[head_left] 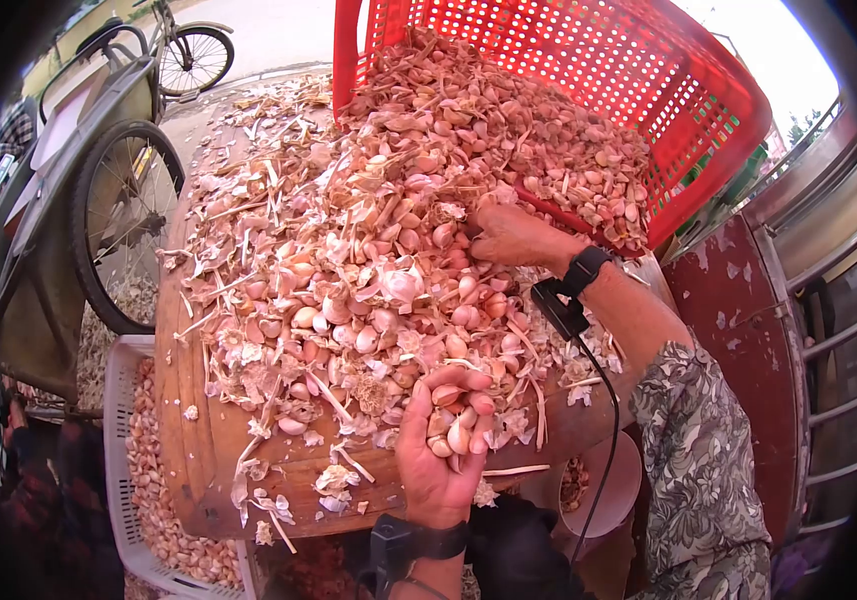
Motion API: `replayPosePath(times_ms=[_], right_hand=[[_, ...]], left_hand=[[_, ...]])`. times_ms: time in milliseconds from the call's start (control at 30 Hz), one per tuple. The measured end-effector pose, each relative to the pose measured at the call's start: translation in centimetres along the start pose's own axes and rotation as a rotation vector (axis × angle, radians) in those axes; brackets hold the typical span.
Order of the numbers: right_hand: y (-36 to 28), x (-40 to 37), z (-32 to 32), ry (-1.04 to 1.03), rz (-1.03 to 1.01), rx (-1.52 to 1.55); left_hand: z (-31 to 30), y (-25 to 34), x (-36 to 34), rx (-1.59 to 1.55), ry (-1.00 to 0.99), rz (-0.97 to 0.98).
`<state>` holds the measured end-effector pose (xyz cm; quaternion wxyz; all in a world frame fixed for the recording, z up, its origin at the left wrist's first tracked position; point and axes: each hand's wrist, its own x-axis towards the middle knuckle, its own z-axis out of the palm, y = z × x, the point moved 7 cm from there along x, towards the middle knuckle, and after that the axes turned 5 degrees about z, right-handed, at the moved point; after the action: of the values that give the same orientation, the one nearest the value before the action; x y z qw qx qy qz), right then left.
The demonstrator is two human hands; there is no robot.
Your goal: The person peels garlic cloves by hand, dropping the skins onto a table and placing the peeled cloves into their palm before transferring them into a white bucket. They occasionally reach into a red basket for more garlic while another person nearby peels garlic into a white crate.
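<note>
My left hand [439, 450] is palm up near the front of the wooden table, its fingers curled around several garlic cloves [457, 437]. Deeper in the heap, my right hand [521, 238] has its fingers bent down among the cloves and dry skins. Its fingertips are hidden, so what they grip does not show. The large garlic pile [349, 270] mixes loose cloves, papery skins and dry stalks. A paler, bigger garlic piece [402, 284] lies between my two hands.
A red perforated basket [549, 60] lies tipped behind the pile, garlic spilling from it. Below the wooden table's [199, 440] left edge stands a white crate [127, 440] of cloves. A pale bucket [609, 490] is under the right side. A cable [614, 420] hangs from my right wrist.
</note>
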<state>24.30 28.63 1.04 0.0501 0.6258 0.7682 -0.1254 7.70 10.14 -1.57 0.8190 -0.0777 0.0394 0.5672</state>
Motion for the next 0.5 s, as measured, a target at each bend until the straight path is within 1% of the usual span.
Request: replayPosePath(times_ms=[67, 100, 167, 200, 233, 267, 300, 333, 367, 400, 467, 500], right_hand=[[0.1, -1.5, -1.4, 0.283, -0.147, 0.46], [-0.7, -2.5, -2.0, 0.286, -0.146, 0.457], [0.0, -5.2, -0.8, -0.035, 0.319, 1.152], [-1.4, -6.7, -1.5, -0.03, 0.273, 1.332], [-2.2, -8.1, -2.0, -0.018, 0.271, 1.328], [-3.3, -9.5, -2.3, -0.065, 0.222, 1.511], [-4.6, -10.8, -2.6, -0.117, 0.165, 1.693], [-5.8, -12.1, -3.0, -0.166, 0.102, 1.743], [-6.8, -13.4, -3.2, -0.138, 0.125, 1.749], [-8.0, -14.8, -3.4, -0.152, 0.084, 1.787], [-10.3, -17.7, -3.6, -0.16, 0.021, 1.814], [-11.8, -19.2, -4.0, -0.168, -0.058, 1.838]], left_hand=[[0.1, -0.1, -0.2, -0.015, 0.001, -0.013], [0.0, -0.1, -0.2, -0.025, 0.008, -0.021], [0.2, -0.3, -0.4, -0.033, 0.006, -0.034], [0.1, -0.4, -0.5, 0.013, 0.028, -0.027], [-0.1, -0.4, -0.6, 0.059, 0.048, -0.021], [-0.3, -0.6, -0.7, 0.028, -0.051, -0.047], [-0.1, -0.8, -0.8, 0.03, -0.061, -0.053], [-0.1, -1.0, -1.1, 0.02, -0.029, -0.062], [-0.3, -1.0, -1.5, 0.012, 0.006, -0.068], [-0.3, -1.1, -1.7, -0.011, -0.045, -0.094], [-0.2, -1.0, -2.7, -0.05, -0.033, -0.106], [-0.2, -0.8, -3.3, -0.093, -0.019, -0.11]])
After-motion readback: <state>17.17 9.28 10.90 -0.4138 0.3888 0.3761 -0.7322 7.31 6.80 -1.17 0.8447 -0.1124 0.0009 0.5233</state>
